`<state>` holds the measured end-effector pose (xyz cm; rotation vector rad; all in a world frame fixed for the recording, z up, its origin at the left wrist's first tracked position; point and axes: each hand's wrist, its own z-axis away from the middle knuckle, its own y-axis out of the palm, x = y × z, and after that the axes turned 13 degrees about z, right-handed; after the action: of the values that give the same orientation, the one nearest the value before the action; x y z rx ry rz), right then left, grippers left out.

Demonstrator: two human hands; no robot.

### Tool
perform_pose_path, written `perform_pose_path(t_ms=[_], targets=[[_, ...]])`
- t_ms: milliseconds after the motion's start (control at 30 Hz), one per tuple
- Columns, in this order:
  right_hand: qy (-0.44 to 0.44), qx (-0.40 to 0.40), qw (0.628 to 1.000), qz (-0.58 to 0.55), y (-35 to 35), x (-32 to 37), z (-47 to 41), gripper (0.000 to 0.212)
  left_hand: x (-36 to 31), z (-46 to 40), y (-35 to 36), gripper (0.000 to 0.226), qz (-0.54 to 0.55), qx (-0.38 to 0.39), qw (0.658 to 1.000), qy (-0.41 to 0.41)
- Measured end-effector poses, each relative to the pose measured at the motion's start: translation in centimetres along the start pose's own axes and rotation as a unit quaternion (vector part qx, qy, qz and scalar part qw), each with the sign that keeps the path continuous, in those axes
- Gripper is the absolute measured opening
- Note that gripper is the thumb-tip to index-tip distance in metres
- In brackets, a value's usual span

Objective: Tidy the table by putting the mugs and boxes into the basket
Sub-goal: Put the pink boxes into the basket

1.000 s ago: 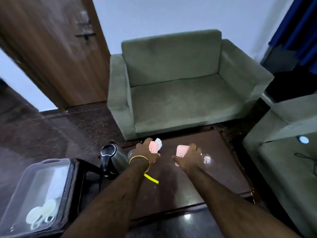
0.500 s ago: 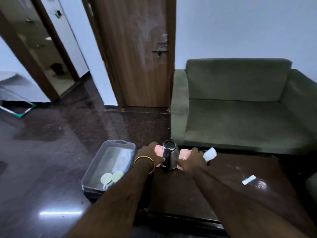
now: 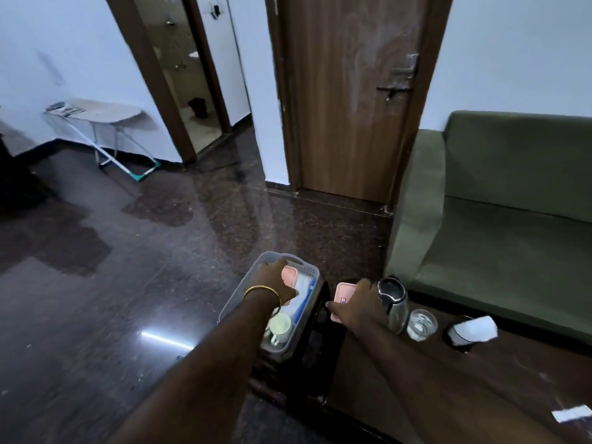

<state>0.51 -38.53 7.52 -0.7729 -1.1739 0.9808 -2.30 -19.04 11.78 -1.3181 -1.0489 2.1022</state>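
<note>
Head view, only view.

Left hand (image 3: pixel 272 280): over the far end of the translucent grey plastic basket (image 3: pixel 238 299), fingers curled on a flat pink box (image 3: pixel 290 275); held low inside the rim, apparently so it can be set down rather than dropped.

Right hand (image 3: pixel 357 307): grips a second flat pink box (image 3: pixel 343 294) above the left edge of the dark wooden surface (image 3: pixel 416 389), just beside the basket; judged to be waiting its turn.

Basket contents: pale ceramic mug (image 3: pixel 280 325) at the near end, upright, leaving the far end free for boxes.

Remaining on the surface: steel kettle (image 3: pixel 392 299), clear drinking glass (image 3: pixel 421 325), white-wrapped dark cup (image 3: pixel 469 331), near the far edge.
</note>
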Motion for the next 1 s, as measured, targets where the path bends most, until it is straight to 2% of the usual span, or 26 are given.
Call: perform_pose_path(t_ms=[100,300,500,733,833,1000], targets=[[-0.014,0.034,0.999,-0.007,1.3,2.9,-1.8,0.085,2.1,-1.1,-1.7,0.086,-0.001,-0.003,0.999,-0.054],[-0.056,0.077,0.995,0.015,4.4,7.9,-5.0,0.084,6.3,-4.0,-2.7,0.078,-0.028,0.000,0.995,-0.095],[-0.003,0.105,0.994,0.005,9.7,11.9,-8.6,0.086,12.0,-9.5,-1.8,0.081,-0.034,0.032,0.992,-0.115],[0.041,0.114,0.992,-0.034,18.8,16.8,-15.2,0.082,19.8,-17.6,2.4,0.072,-0.042,0.085,0.993,-0.074],[0.058,0.118,0.990,-0.049,22.7,18.2,-17.7,0.077,22.2,-19.6,4.7,0.067,-0.086,0.126,0.988,-0.030],[0.058,0.130,0.990,-0.017,27.8,19.6,-19.6,0.075,25.9,-21.1,7.7,0.059,-0.178,0.110,0.977,0.029]])
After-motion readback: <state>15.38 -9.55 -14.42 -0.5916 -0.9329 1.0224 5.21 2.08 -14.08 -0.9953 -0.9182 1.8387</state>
